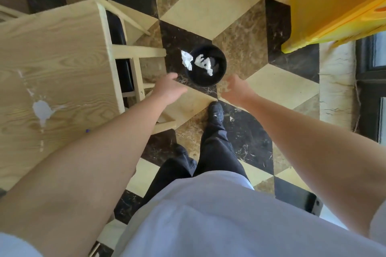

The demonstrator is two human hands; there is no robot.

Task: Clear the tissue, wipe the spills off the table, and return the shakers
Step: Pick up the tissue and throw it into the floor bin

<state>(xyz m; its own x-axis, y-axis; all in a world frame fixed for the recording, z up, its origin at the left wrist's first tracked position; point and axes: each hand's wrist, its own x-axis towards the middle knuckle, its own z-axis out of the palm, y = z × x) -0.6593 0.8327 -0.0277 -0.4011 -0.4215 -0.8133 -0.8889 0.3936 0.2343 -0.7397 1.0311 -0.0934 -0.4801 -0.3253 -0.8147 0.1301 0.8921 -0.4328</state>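
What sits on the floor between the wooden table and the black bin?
In the head view, a wooden chair stands between the table and the bin; one white tissue hangs at the bin's near rim.

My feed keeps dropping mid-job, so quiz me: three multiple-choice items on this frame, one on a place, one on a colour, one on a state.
1. Where is the round black waste bin?
A. on the wooden table
B. on the tiled floor beside the chair
C. on the yellow plastic piece

2. What colour is the spill on the light wooden table?
A. white
B. red
C. green

3. How are the left hand and right hand?
A. both gripping tissue
B. both open, holding nothing
C. both flat on the table

Key:
1 B, the bin stands on dark tiles.
2 A, a pale white puddle lies on the wood grain.
3 B, both hands reach toward the bin, and crumpled white tissue lies inside.
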